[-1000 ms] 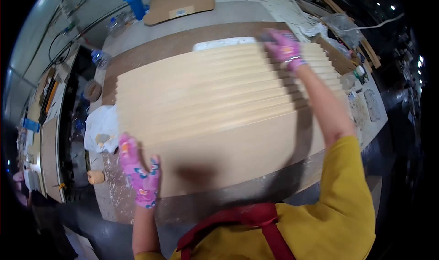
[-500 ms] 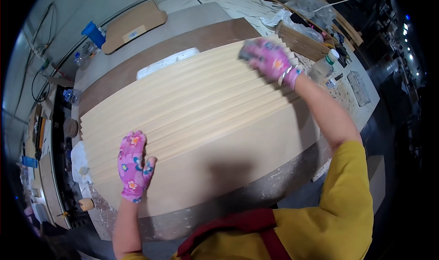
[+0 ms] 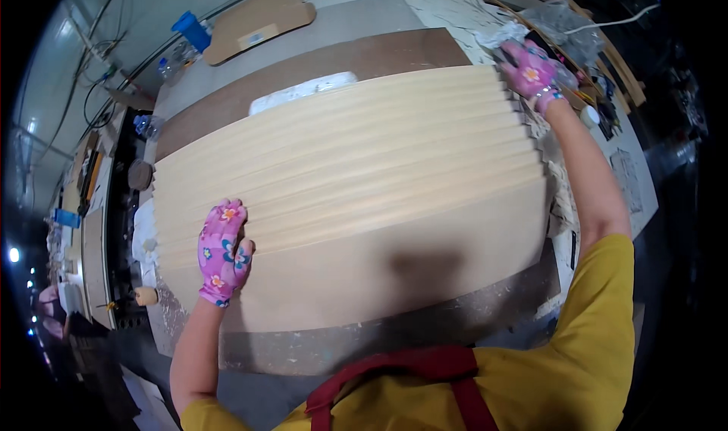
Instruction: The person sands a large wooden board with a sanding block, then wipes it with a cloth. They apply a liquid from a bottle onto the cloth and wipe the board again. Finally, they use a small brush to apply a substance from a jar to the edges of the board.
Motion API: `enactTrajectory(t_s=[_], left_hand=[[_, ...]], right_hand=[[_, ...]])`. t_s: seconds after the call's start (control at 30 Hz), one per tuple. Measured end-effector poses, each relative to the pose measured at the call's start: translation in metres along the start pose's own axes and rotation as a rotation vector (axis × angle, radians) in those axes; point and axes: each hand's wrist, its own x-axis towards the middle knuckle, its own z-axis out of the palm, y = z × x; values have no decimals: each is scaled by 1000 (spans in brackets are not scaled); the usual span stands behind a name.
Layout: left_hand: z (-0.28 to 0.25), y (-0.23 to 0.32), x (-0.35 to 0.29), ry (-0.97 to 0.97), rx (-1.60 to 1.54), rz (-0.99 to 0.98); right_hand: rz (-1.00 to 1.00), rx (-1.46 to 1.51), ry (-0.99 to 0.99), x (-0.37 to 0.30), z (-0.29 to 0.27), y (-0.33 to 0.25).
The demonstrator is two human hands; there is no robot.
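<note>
Right hand has just gone off the ridged panel: half a second ago it was on the far-right part of the ridges with a grey block, now it's out past the right end, by the far corner. Reads to me as a stroke run out over the edge, so the ridges probably aren't being worked right now. Left hand is much as it was: flat on the near-left ridges, fingers together, thumb out, nothing seen in it; likely steadying. Panel sits mid-table, plain strip along its near side, brown board underneath. Can't tell the right grip: fingertips blur into clutter near the plastic bag, block can't be made out, nor any contact with the corner. Left palm hidden. White slab is partly covered by the panel's far edge.
</note>
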Motion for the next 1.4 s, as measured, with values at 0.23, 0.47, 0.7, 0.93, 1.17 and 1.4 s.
enactTrajectory(t_s=[0.23, 0.47, 0.7, 0.93, 1.17, 1.4], left_hand=[[10, -6, 0, -20, 14, 29], [7, -6, -9, -13, -5, 10], [7, -8, -10, -31, 37, -9], [11, -12, -14, -21, -26, -23], [14, -4, -3, 10, -55, 32], [10, -1, -9, 16, -38, 20]], right_hand=[[-652, 677, -79, 8, -6, -310], [-163, 822, -181, 18, 49, -54], [-77, 202, -241, 9, 8, 8], [-75, 403, -249, -12, -27, -5], [15, -96, -149, -84, -30, 21], [319, 639, 74, -225, -82, 13]])
